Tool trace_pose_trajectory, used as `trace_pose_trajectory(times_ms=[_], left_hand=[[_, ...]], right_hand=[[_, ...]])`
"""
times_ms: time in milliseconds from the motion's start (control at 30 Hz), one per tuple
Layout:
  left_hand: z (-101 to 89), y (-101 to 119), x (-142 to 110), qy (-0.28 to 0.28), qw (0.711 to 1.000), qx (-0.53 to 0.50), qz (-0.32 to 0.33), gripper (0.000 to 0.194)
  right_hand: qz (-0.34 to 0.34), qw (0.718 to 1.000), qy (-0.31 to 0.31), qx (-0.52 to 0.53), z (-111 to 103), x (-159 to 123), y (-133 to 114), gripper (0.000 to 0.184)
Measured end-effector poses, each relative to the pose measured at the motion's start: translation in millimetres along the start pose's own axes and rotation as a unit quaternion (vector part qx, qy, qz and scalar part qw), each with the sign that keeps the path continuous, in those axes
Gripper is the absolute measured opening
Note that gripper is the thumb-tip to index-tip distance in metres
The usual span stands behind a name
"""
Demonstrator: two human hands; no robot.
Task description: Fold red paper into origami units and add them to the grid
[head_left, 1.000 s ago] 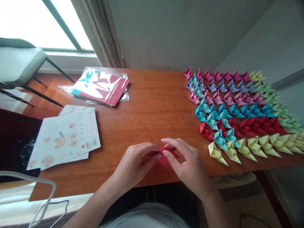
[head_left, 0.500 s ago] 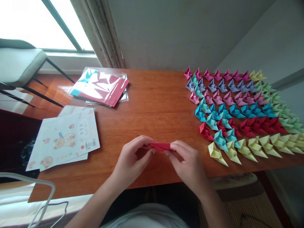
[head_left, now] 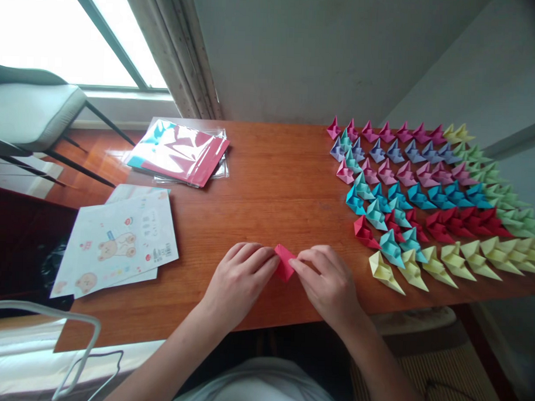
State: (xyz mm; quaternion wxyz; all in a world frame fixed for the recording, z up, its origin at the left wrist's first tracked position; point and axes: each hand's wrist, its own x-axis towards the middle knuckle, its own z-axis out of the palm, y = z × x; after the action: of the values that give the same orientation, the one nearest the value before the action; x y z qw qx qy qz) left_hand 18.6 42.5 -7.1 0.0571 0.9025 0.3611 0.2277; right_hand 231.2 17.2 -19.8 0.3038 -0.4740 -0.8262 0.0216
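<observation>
Between my hands, above the near part of the wooden table, is a small folded piece of red origami paper. My left hand pinches its left edge, with the fingers pressed together. On the other side, the thumb and index finger of my right hand close on its right edge. The paper is tilted, with one pointed end toward the far side. Rows of folded paper boats stand to the right; the nearest are a pale yellow boat and a red boat.
Shiny plastic-wrapped packs of coloured paper lie at the back left. White sheets with a bear print lie at the left edge. A chair stands beyond the table, and a white curved tube is at the lower left.
The red paper has turned from a flat, level strip to a tilted, wider face. My left fingers have closed in further along it, and the view has shifted slightly.
</observation>
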Motion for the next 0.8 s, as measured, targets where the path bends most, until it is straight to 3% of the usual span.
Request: trace_pose_trajectory(times_ms=[433, 600, 800], left_hand=[[-4.9, 17, -10, -0.027, 0.997, 0.064, -0.028, 0.02], [-1.6, 14, -7, -0.039, 0.998, -0.011, -0.05, 0.018], [0.5, 6, -3, -0.028, 0.985, -0.1, -0.135, 0.018]], right_hand=[[0.008, 0.992, -0.125, 0.025, -14, 5, -2, 0.017], [0.045, 0.989, -0.128, 0.059, -12, 6, -1, 0.014], [0.128, 0.979, -0.107, 0.117, -5, 10, 0, 0.014]])
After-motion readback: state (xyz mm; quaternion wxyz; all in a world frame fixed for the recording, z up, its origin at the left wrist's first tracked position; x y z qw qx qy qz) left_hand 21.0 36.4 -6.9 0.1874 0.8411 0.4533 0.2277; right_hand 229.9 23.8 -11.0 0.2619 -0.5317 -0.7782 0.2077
